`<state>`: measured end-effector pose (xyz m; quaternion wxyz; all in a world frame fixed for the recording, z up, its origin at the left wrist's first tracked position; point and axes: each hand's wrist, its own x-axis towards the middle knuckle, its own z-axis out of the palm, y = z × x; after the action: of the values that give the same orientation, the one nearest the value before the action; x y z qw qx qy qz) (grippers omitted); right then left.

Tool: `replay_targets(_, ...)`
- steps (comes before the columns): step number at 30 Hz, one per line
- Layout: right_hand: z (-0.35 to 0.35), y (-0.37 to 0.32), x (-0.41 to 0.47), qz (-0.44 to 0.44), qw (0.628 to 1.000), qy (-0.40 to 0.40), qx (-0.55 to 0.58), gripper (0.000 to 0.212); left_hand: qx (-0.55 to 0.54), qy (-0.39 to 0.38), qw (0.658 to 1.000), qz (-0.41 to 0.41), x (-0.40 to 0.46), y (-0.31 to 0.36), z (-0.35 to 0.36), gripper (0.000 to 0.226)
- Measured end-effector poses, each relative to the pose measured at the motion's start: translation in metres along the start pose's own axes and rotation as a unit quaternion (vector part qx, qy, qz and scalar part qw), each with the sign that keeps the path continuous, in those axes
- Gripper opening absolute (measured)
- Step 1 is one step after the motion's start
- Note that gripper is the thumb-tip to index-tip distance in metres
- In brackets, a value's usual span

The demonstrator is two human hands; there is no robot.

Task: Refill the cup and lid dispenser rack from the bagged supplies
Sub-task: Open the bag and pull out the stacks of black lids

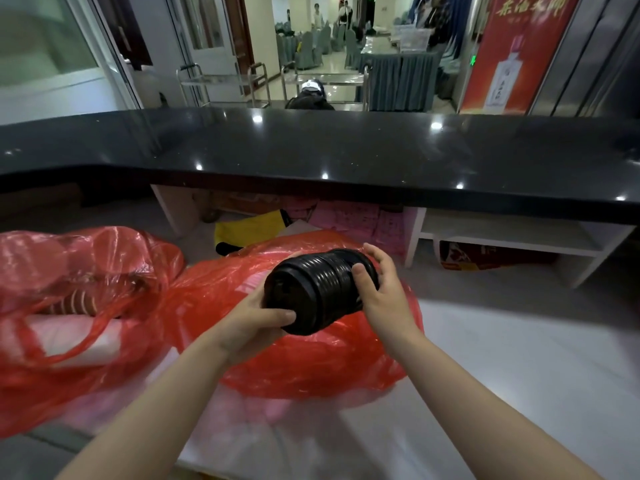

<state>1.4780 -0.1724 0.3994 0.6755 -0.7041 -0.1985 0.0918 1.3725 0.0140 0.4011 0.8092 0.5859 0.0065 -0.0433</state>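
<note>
Both hands, left (256, 315) & right (379, 292), clamped on black lid stack (311, 289), held sideways above red bag (304, 348) at 6 o'clock on surface (519, 358). Step: stack pulled from supplies, prob. Next: carry to rack, not in view.

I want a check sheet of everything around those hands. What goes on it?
Surface: a pale worktop below a black counter.
Job's things: a stack of black lids held sideways over a red bag; a second red bag at the left shows brown ridged shapes inside, perhaps cups. No dispenser rack in view.
Clutter: pink papers and a yellow item under the counter.
Grippers: left hand and right hand both grip the lids.
Cables: nothing seen.
Surroundings: metal carts, covered chairs and a red poster beyond.
</note>
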Motion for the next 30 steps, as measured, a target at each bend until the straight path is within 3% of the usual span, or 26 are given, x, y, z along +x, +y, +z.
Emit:
replay_targets(2,0.004,-0.003,-0.002,-0.019,1.0,0.002,0.004,0.052,-0.008,0.021,1.0,0.008,0.0,-0.002,0.004,0.08)
replay_targets(5,0.008,-0.008,-0.002,-0.032,0.999,-0.011,0.007,0.026,-0.021,0.058,0.998,0.004,0.0,-0.003,0.008,0.08)
replay_targets(10,0.018,-0.016,0.0,-0.039,0.998,-0.052,0.023,0.016,-0.033,0.072,0.997,0.011,-0.014,-0.002,0.009,0.08)
replay_targets(21,0.083,-0.054,-0.019,-0.082,0.986,-0.112,0.097,0.025,-0.029,0.113,0.989,0.094,-0.092,0.029,-0.013,0.092)
replay_targets(27,0.159,-0.091,-0.058,-0.126,0.97,-0.188,0.094,0.03,-0.016,0.216,0.967,0.136,-0.186,0.053,-0.029,0.101)
replay_targets(30,0.211,-0.109,-0.097,-0.131,0.954,-0.251,0.102,0.03,-0.009,0.264,0.949,0.17,-0.257,0.058,-0.034,0.087)
